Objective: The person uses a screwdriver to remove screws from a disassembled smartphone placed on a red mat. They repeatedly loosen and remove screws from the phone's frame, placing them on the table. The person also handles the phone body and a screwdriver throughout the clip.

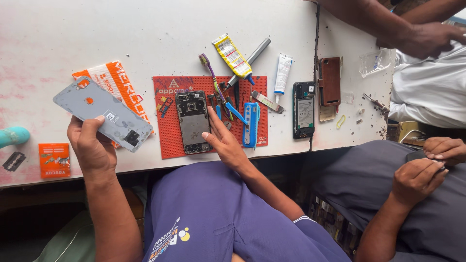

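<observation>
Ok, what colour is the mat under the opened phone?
Red, with a fine dotted texture; the mat shows in the head view.

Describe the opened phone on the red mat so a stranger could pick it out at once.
Start at the red work mat on the white table. On its left half lies the opened phone, back cover off, touched by the person's right hand. Unlike the other opened phone, which lies off the mat farther right, this one sits on the mat beside the blue tool.

Two opened phones (193, 121) (304, 109) — two glue tubes (233, 57) (282, 73), one toothbrush (211, 73), one razor blade (14, 161)
</observation>
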